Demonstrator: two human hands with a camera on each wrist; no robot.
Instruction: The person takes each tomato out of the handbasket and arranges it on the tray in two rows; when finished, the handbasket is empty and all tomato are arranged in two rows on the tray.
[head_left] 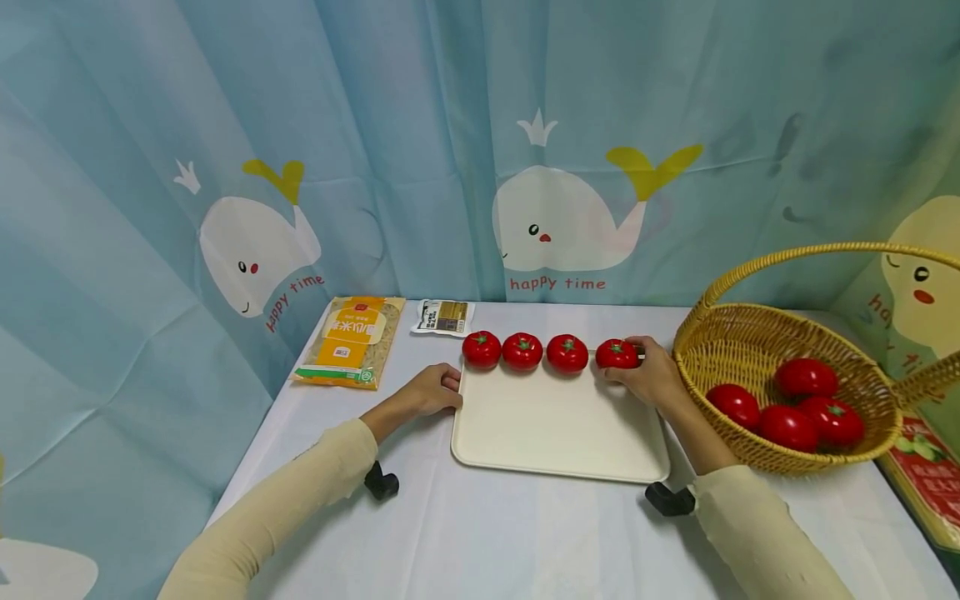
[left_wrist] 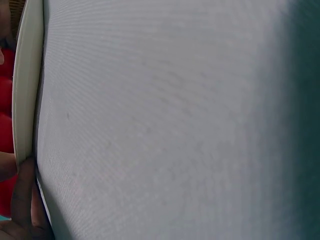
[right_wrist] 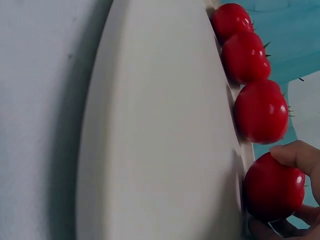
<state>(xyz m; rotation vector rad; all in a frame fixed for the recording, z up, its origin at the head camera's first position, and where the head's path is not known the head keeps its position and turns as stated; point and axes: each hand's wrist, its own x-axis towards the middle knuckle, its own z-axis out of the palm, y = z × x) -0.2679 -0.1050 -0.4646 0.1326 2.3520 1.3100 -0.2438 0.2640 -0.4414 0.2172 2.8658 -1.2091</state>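
Note:
A cream rectangular tray (head_left: 555,425) lies on the white table, with a row of red tomatoes along its far edge. My left hand (head_left: 432,390) pinches the tray's left rim; in the left wrist view the thumb is inside the rim (left_wrist: 26,100) and the fingers outside. At the row's right end, my right hand (head_left: 651,375) grips a tomato (head_left: 617,354) at the tray's far right corner. The right wrist view shows thumb and fingers around this tomato (right_wrist: 274,187), beside its neighbour (right_wrist: 261,111).
A wicker basket (head_left: 750,321) with a tall handle stands at the right, holding several tomatoes (head_left: 806,379). Toward the back left lie a yellow grain packet (head_left: 348,342) and a small white packet (head_left: 442,317). A red package (head_left: 926,467) sits at the right edge; a blue curtain (head_left: 420,167) hangs behind.

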